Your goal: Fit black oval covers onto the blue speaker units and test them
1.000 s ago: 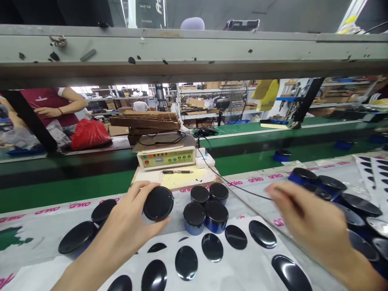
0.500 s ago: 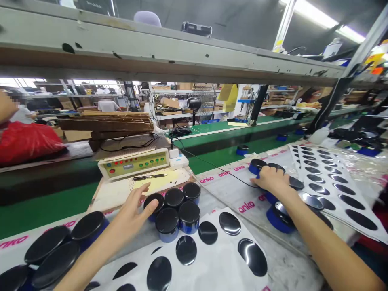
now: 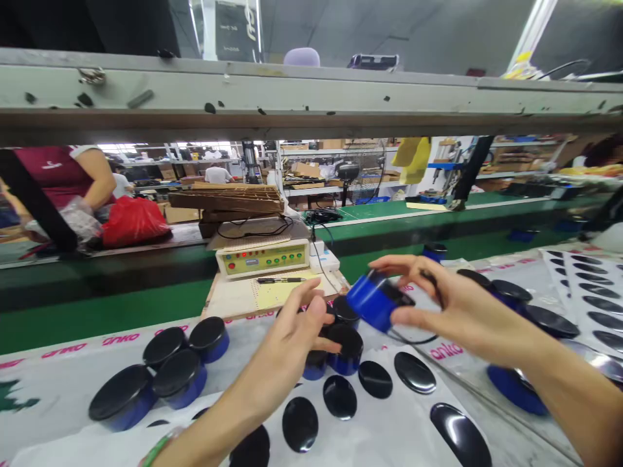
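My right hand (image 3: pixel 438 301) grips a blue cylinder with a black top (image 3: pixel 372 301), tilted and raised above the bench. A thin black cable shows beside that hand. My left hand (image 3: pixel 299 327), its fingers apart, reaches over a cluster of similar blue cylinders with black tops (image 3: pixel 346 347) and hides part of them. Whether its fingertips touch them I cannot tell. Just in front of the cluster lies a white sheet with black glossy discs (image 3: pixel 339 397).
More black-topped cylinders (image 3: pixel 178 376) stand at left, others (image 3: pixel 509 292) at right near another disc sheet (image 3: pixel 586 301). A control box with lit buttons (image 3: pixel 263 257) and a pen (image 3: pixel 281 280) are behind. A green conveyor (image 3: pixel 233 305) runs beyond; a co-worker (image 3: pixel 73 172) is across it.
My right hand has lifted a blue cylinder from the right group and carried it left, near the cluster. The view has turned left. My left hand remains by the cluster.
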### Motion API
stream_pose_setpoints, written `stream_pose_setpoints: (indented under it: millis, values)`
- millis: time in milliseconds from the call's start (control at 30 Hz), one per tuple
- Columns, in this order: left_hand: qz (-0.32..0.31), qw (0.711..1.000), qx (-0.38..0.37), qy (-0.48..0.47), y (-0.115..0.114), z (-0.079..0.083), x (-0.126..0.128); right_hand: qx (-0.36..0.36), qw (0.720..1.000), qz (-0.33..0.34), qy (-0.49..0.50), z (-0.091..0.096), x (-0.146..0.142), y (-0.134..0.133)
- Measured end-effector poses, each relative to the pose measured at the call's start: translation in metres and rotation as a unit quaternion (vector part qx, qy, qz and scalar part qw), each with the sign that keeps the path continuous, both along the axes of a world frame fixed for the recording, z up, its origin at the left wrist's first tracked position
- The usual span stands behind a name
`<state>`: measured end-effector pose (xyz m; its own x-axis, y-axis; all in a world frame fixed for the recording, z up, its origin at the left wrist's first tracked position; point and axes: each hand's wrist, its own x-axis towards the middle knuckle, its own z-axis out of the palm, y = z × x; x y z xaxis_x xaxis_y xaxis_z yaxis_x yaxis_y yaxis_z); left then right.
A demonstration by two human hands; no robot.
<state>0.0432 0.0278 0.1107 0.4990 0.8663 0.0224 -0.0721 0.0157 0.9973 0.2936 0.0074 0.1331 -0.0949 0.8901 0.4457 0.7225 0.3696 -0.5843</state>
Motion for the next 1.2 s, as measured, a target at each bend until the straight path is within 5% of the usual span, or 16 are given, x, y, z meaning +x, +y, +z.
stream_pose_setpoints:
  millis: [33,100,233,333,533,667,867,1000,1067,1200]
  values:
    - [-0.030,0.998,-0.035,-0.048,-0.001,0.002,0.002,-0.029,0.995,0.096,0.018,0.007,-0.022,-0.007]
    - [-0.080,0.985,-0.106,-0.115,-0.002,0.003,-0.001,-0.021,0.986,0.162,0.000,0.017,-0.055,-0.019]
    - [0.002,0.966,-0.198,-0.168,-0.009,0.002,-0.027,0.077,0.987,0.125,-0.068,0.023,-0.080,-0.032]
    - [0.072,0.948,-0.234,-0.201,-0.017,0.004,-0.041,0.088,0.978,0.161,-0.100,0.018,-0.087,-0.036]
    - [0.056,0.945,-0.229,-0.224,-0.030,0.011,-0.042,0.144,0.965,0.180,-0.124,0.004,-0.109,-0.039]
    - [0.062,0.969,-0.151,-0.187,-0.035,0.011,-0.039,0.173,0.963,0.151,-0.142,0.002,-0.110,-0.037]
    - [0.116,0.984,0.096,-0.095,-0.039,0.002,-0.037,0.238,0.952,0.099,-0.164,-0.003,-0.111,-0.039]
    - [0.119,0.969,0.215,0.013,-0.038,-0.003,-0.042,0.157,0.964,0.143,-0.159,-0.011,-0.104,-0.039]
    - [0.140,0.927,0.326,0.119,-0.036,-0.003,-0.047,0.074,0.968,0.196,-0.139,-0.018,-0.098,-0.034]
    - [0.165,0.724,0.604,0.290,-0.041,-0.002,-0.052,0.019,0.969,0.233,-0.077,-0.037,-0.094,-0.023]
